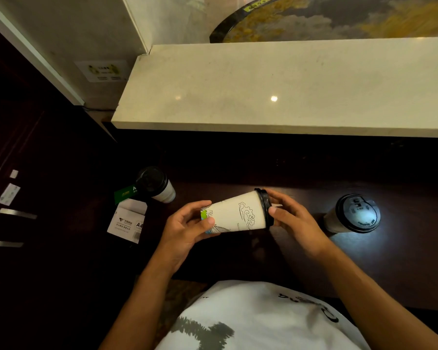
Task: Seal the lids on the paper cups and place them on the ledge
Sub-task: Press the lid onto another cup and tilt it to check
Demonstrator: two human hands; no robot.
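Head view — left hand (187,224) (curled), right hand (292,218) gripping sideways cup (234,213)

The ledge (263,79) lay bare and reachable; on the dark worktop (402,261), lidded cups stood left (159,185) and right (352,214).

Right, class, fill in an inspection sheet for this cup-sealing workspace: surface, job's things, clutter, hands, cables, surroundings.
Surface: dark table, glossy, with a lamp glare at the right.
Job's things: held cup lying sideways, black lid on; left cup and right cup stand lidded on the table; pale ledge bears no cup.
Clutter: white box and green card beside the left cup.
Hands: left hand grips the cup's base; right hand grips the lid end.
Cables: nothing seen.
Surroundings: dark door with handle at left; round patterned panel behind the ledge.
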